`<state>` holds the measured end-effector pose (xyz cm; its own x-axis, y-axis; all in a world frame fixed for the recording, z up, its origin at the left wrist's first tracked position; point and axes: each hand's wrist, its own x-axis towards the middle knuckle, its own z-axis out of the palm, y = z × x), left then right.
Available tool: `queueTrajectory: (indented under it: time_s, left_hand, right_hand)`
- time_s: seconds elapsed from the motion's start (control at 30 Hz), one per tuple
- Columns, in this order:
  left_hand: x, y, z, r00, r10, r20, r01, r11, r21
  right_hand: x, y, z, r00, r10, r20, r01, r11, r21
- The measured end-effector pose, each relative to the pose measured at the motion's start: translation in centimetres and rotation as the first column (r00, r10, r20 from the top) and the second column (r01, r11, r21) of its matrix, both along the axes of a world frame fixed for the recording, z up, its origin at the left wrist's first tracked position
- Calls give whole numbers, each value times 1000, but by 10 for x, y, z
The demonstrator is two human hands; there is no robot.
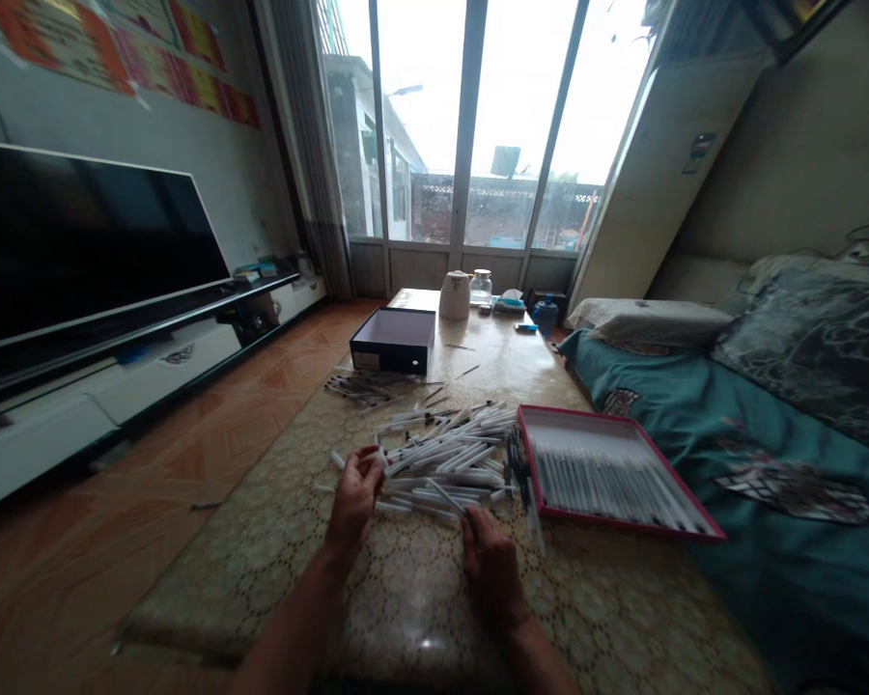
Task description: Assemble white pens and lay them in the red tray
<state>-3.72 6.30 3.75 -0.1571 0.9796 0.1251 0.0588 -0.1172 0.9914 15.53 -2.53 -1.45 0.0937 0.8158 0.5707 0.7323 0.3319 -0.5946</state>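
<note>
My left hand (358,483) is closed in a pinch at the left side of a heap of white pen barrels (453,449). Something small and whitish shows at its fingertips, too unclear to name. In my right hand (489,550) the fingers are closed on the near end of a slim pen tube (445,495), which points up and left over the heap. Right of the heap lies a red-rimmed shallow box (627,420) with a row of pens (608,483) inside. Several black pen parts (514,463) lie along its left edge.
Thin dark sticks (366,388) are scattered before a dark open box (389,359). Farther back on the table (290,521) stand a pale kettle (455,295), a glass jar (481,288) and a tissue pack (509,301). A teal-covered sofa (658,386) borders the right side.
</note>
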Motion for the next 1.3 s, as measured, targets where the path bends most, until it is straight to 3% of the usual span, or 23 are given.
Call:
queueTrajectory:
  time_s: [0.07, 0.13, 0.3, 0.6, 0.83, 1.03, 1.17, 1.3]
  left_hand:
    - [8, -28, -9, 934, -38, 355, 86, 989, -121]
    - [17, -49, -19, 878, -11, 479, 126, 970, -209]
    - [32, -64, -34, 840, 18, 543, 156, 949, -272]
    - [30, -61, -27, 789, 107, 605, 100, 949, -298]
    - [32, -60, -31, 803, 108, 586, 81, 955, -286]
    - [30, -60, -37, 881, -1, 473, 131, 961, -242]
    - [24, -61, -24, 932, -210, 296, 286, 927, -242]
    - [17, -57, -6, 867, -497, 34, 483, 820, -307]
  right_hand:
    - [0, -1, -1, 1000, 9, 10, -9, 1000, 12]
    - [-1, -2, -1, 1000, 17, 14, -17, 1000, 13]
    - [0, -1, 11, 998, 61, -7, -62, 993, -100]
    - [7, -10, 35, 988, 133, 81, -109, 963, -247]
    - [8, -13, 35, 975, 141, 170, -98, 966, -240]
    - [6, -11, 33, 958, 133, 253, -82, 976, -203]
    - [20, -9, 29, 904, 150, 400, -101, 985, -140]
    - [38, -5, 22, 815, 205, 542, -181, 979, -98]
